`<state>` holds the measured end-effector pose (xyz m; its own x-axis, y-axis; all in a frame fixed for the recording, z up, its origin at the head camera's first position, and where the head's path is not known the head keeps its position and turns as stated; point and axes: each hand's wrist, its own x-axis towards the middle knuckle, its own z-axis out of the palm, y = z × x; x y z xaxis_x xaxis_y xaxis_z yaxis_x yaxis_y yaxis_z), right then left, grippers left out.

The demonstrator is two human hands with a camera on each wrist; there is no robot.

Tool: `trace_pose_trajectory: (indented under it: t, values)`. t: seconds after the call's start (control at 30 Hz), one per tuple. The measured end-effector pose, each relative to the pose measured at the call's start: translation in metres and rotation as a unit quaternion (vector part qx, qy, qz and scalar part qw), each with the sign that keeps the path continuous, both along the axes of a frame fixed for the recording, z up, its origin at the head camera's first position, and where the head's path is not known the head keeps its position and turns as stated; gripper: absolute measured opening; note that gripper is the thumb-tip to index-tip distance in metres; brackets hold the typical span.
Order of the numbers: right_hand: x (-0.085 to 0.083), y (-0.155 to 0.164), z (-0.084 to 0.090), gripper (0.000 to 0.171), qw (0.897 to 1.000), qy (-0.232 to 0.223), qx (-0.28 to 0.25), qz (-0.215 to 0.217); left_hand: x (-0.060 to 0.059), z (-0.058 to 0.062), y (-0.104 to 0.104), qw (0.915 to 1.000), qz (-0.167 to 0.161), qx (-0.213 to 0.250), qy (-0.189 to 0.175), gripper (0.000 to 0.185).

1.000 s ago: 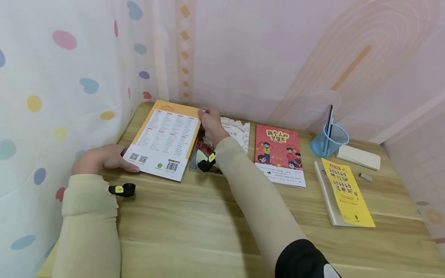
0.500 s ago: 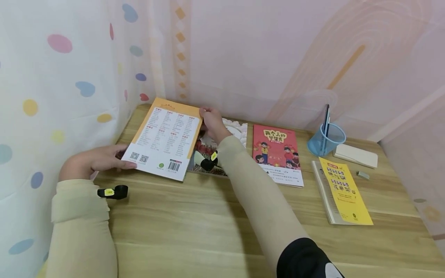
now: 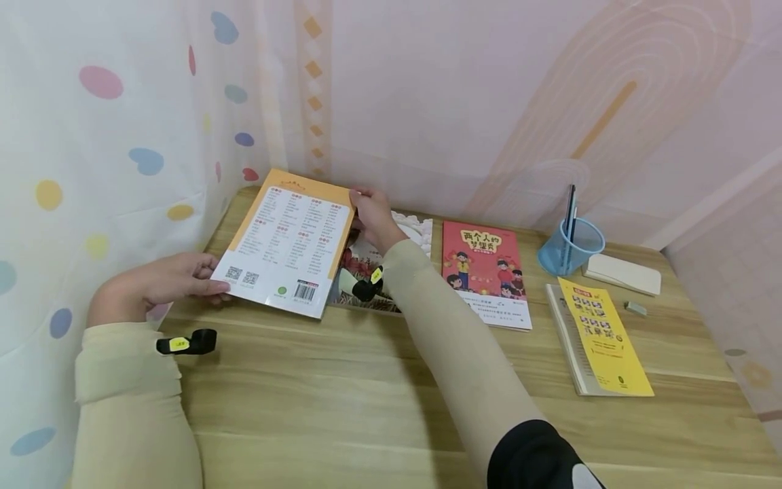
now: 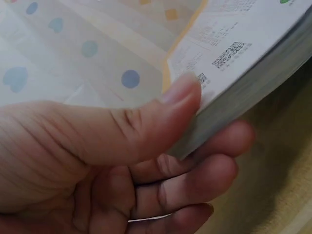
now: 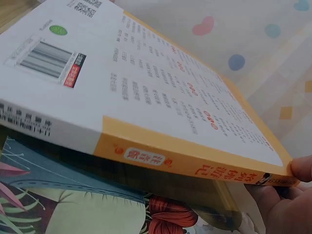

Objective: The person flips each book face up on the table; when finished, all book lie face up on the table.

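An orange and white book point(image 3: 287, 244), back cover up with a barcode and rows of print, is held between both hands at the back left of the table. My left hand point(image 3: 177, 278) pinches its near left corner; in the left wrist view the thumb point(image 4: 180, 97) lies on the cover and fingers are curled under the page edges. My right hand point(image 3: 375, 217) pinches the far right corner by the spine, which the right wrist view shows raised above a picture-covered book point(image 5: 97, 204). That lower book point(image 3: 354, 265) is partly hidden by the right hand and forearm.
Right of it lies a red and white book point(image 3: 489, 265). Farther right are a blue mesh pen cup point(image 3: 565, 251) with pens, a white pad-like block point(image 3: 623, 273), a small eraser-like piece point(image 3: 635, 308) and a yellow-covered book point(image 3: 605, 339). Patterned cloth point(image 3: 427, 102) borders the wooden table point(image 3: 305, 394).
My left hand has shifted left, its grip moving out toward the orange and white book's corner. The book has tilted slightly; my right hand keeps its hold. The head view has turned slightly.
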<state>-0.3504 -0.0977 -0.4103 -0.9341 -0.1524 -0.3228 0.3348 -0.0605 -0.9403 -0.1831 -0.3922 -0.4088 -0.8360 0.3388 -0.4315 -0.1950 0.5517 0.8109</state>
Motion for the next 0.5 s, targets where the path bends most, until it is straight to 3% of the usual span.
trace_pose_trajectory:
  t: [0.5]
  values:
    - [-0.0017,-0.0008,0.0038,0.037,1.0,-0.019,-0.008,0.007,0.0068,0.0053,-0.0028,0.9991,0.036,0.015,0.018,0.044]
